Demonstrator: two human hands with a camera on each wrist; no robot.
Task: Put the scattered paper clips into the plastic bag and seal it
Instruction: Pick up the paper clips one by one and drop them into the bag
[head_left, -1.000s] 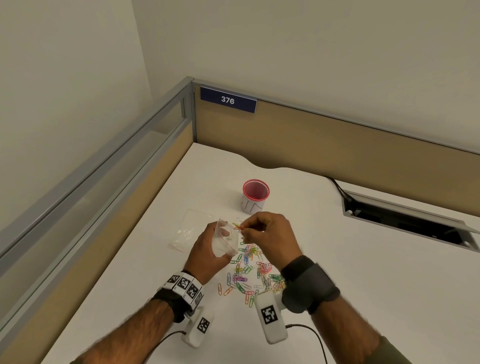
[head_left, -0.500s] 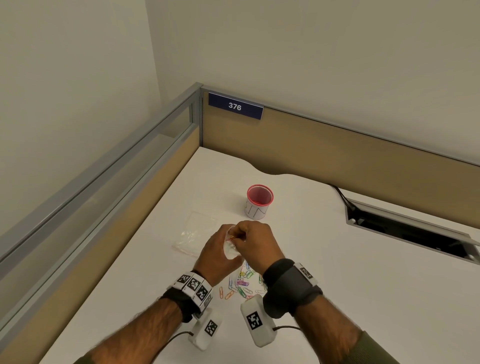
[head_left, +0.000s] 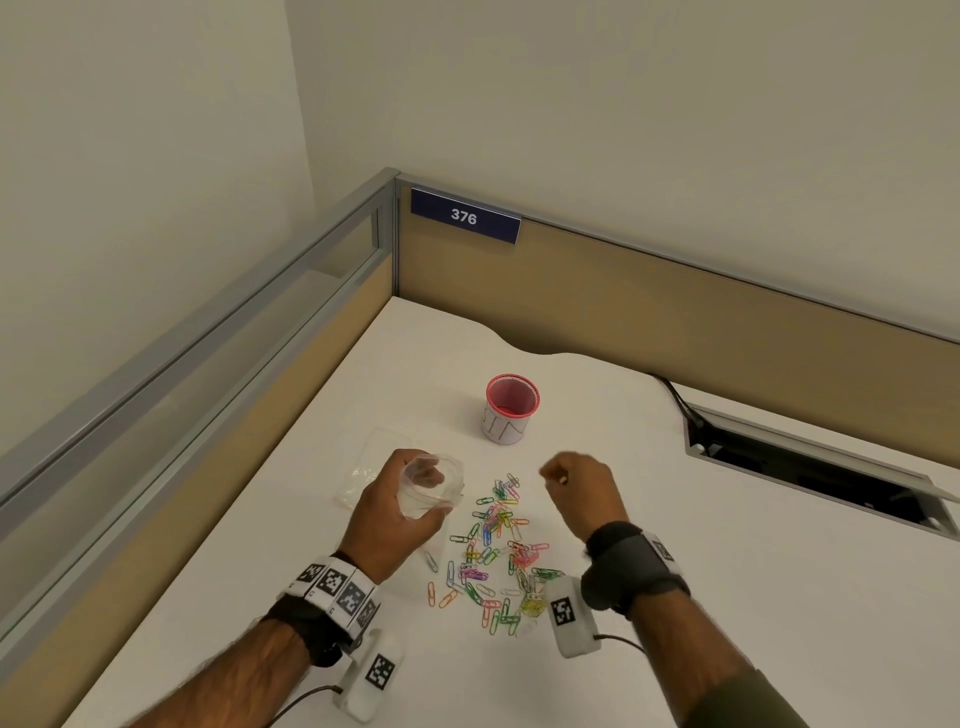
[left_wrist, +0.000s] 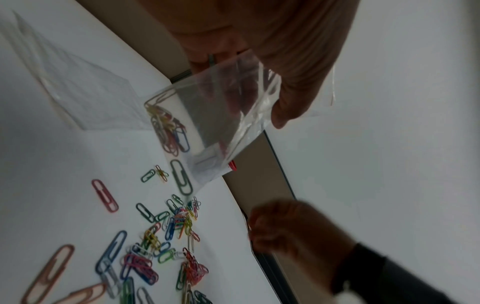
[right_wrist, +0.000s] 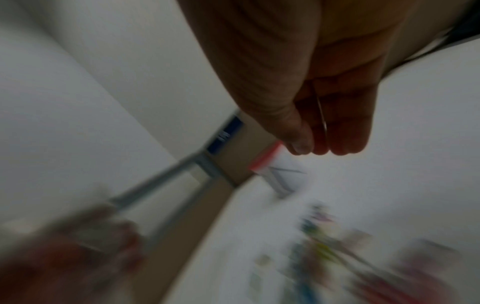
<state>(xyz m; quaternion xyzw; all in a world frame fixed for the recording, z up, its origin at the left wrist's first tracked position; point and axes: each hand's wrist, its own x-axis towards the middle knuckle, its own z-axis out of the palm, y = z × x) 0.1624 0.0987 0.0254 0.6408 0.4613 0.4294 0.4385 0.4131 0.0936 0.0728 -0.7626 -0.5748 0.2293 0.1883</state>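
My left hand (head_left: 395, 514) grips a small clear plastic bag (head_left: 436, 483) above the desk, its mouth held open and facing up. In the left wrist view the bag (left_wrist: 221, 115) has several coloured clips (left_wrist: 168, 127) in its bottom corner. Many coloured paper clips (head_left: 498, 551) lie scattered on the white desk between my hands. My right hand (head_left: 576, 483) hovers to the right of the pile, apart from the bag, fingers curled. In the blurred right wrist view a thin wire clip (right_wrist: 321, 111) sits between those curled fingers (right_wrist: 345, 142).
A pink-rimmed cup (head_left: 511, 410) stands behind the clips. A second flat clear bag (head_left: 363, 467) lies on the desk behind my left hand. A cable opening (head_left: 810, 473) is cut into the desk at the right. Partition walls (head_left: 675, 322) close the back and left.
My right hand was at the bag's mouth with an orange clip; it has since pulled back to the right, clear of the bag. My left hand still holds the bag open.
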